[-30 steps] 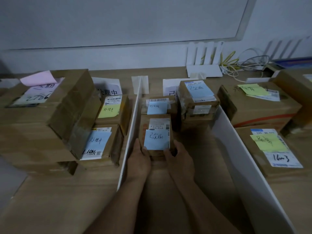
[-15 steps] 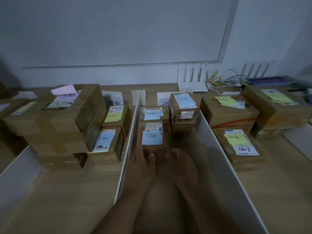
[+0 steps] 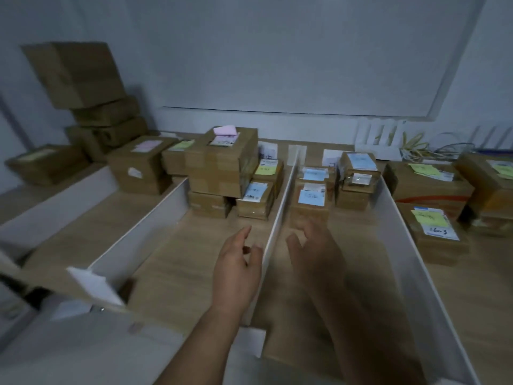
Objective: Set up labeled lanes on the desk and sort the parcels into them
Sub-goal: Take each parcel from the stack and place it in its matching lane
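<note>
Both hover empty, fingers loosely spread: left hand (image 3: 236,262) just left of the white divider (image 3: 277,218), right hand (image 3: 316,254) right of it, untouching. The blue-noted parcel (image 3: 309,207) sits on the counter (image 3: 172,262) just beyond

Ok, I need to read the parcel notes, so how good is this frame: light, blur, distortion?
Head view: dim, bluish light; the right hand is motion-smeared, the left hand sharper; writing on the nearest blue sticky note is too soft to read; the wide-angle lens splays the white divider and its neighbours outward.
</note>
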The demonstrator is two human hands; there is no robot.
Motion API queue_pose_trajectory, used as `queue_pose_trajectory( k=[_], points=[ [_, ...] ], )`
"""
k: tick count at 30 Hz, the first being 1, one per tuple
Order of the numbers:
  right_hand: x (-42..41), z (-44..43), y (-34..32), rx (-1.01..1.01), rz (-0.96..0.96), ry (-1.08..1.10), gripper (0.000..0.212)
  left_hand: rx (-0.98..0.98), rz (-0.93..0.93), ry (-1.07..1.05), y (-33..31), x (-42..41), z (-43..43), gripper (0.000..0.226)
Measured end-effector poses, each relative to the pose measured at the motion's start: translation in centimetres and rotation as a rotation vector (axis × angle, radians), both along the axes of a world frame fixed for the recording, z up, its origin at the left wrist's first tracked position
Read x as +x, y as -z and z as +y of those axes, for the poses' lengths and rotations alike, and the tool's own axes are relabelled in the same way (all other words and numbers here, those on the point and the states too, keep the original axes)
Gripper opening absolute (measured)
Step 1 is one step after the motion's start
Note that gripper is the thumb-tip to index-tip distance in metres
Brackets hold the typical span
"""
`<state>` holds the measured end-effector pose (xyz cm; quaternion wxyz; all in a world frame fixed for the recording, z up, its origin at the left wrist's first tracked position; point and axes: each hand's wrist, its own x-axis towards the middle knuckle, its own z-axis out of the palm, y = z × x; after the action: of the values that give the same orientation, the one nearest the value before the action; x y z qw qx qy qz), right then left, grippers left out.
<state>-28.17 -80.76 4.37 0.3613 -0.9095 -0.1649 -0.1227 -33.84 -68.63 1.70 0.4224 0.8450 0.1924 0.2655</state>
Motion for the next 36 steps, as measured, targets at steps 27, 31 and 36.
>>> queue_pose_trajectory(
  k=[27, 31, 36],
  points=[
    [-22.6, 49.1, -4.4, -0.082, -0.075, -0.578, 0.066, 0.062, 0.034, -0.741, -3.0, -29.2, 45.0, 0.070],
    [-24.7, 55.4, -2.9, -0.069, -0.055, -0.617, 0.063, 0.064, 0.054, -0.811, -2.2, -32.1, 50.5, 0.062],
    [-24.9, 61.9, -1.6, -0.089, -0.100, -0.633, 0.061, 0.024, 0.082, -0.830, -1.1, -32.0, 55.9, 0.063]
  ],
)
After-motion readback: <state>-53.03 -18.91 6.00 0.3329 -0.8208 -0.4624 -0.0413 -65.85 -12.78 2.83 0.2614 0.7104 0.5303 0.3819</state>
